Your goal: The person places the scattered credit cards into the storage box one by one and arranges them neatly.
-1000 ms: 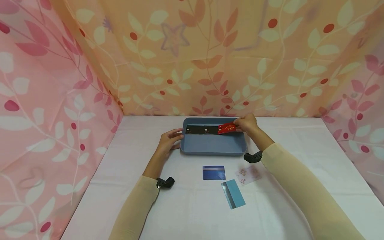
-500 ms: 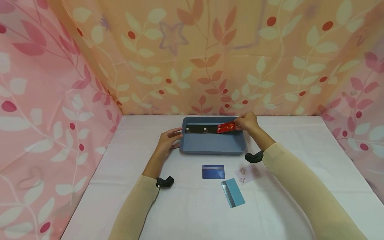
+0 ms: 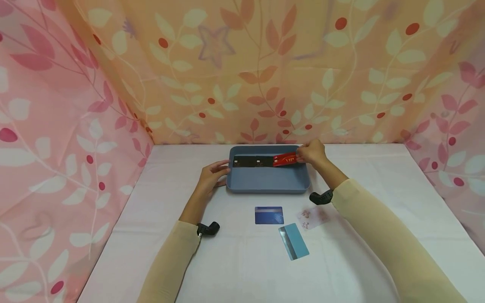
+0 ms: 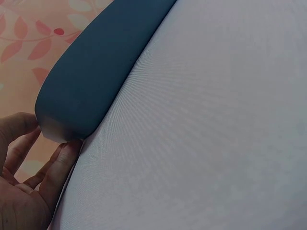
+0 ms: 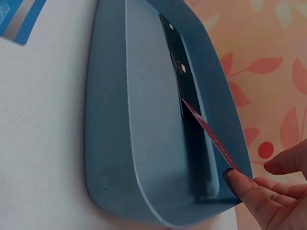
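Observation:
A blue-grey tray (image 3: pixel 267 181) stands on the white table. Two black VIP cards (image 3: pixel 244 161) lie end to end along its far inner side. My right hand (image 3: pixel 313 152) pinches the outer end of a red VIP card (image 3: pixel 285 159) over the tray's far right part. In the right wrist view the red card (image 5: pixel 213 136) is tilted, its lower end at the end of the nearer black card (image 5: pixel 184 72). My left hand (image 3: pixel 212 176) touches the tray's left end with its fingers spread against the outer wall (image 4: pixel 53 129).
In front of the tray lie a dark blue card (image 3: pixel 269 215), a light blue card (image 3: pixel 294 241) with a dark stripe, and a pale flowered card (image 3: pixel 313 218). Patterned cloth (image 3: pixel 227 84) hangs behind the table and at both sides.
The head view has shifted slightly, so everything sits a little higher in it. Both hands, the red card and the tray keep nearly the same places relative to each other.

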{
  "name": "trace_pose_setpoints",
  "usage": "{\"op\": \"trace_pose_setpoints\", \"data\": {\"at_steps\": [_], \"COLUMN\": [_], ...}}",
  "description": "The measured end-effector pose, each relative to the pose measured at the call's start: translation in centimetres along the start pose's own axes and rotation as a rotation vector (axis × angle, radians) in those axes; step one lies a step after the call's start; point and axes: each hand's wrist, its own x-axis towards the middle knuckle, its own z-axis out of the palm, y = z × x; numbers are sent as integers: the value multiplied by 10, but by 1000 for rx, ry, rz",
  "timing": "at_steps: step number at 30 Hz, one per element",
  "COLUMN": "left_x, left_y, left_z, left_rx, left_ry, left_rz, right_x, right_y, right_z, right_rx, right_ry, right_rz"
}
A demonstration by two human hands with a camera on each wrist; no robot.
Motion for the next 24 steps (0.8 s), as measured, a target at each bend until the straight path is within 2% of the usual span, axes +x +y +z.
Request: {"op": "trace_pose_setpoints", "data": {"at_steps": [6,15,24], "left_x": [0,0,0], "left_y": [1,4,2], "left_z": [0,1,0], "left_rx": [15,23,10], "left_ry": [4,8,1], "left_rz": [-2,-7,-14], "right_x": [-2,-9,-21], "right_y": [-2,-7,-9], "right_z": [0,-6,-12], "right_rx": [-35,-156,-92], "right_ry": [13,48,36], "right_rz": [-15,-71,-73]}}
